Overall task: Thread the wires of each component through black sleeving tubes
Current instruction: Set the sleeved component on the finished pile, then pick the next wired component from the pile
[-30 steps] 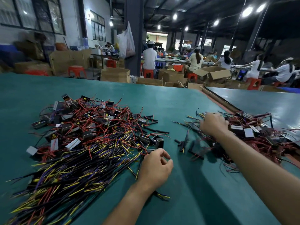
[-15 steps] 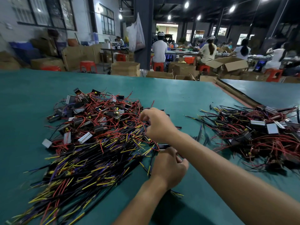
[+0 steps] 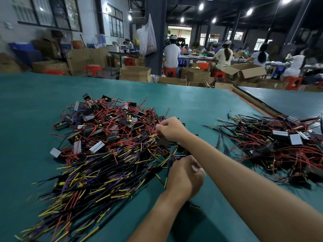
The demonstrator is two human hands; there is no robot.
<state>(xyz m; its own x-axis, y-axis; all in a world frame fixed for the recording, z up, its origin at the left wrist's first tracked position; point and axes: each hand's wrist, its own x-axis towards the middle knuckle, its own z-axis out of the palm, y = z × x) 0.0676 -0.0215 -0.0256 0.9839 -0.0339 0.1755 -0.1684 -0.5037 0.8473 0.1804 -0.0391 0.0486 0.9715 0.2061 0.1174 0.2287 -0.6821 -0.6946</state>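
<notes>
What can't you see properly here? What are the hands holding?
Head view only:
The left hand is curled; its own back hides whatever it holds.
The right hand has fingertips buried in the big pile, so which wire they touch is unclear.
The big pile's near end is blurred and cut off by the bottom edge.
The right pile is cut off by the right edge.

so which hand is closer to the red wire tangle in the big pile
Right. The right hand pinches the right edge of the red wire tangle; the left hand sits nearer the person, by the sleeved wires.
</notes>
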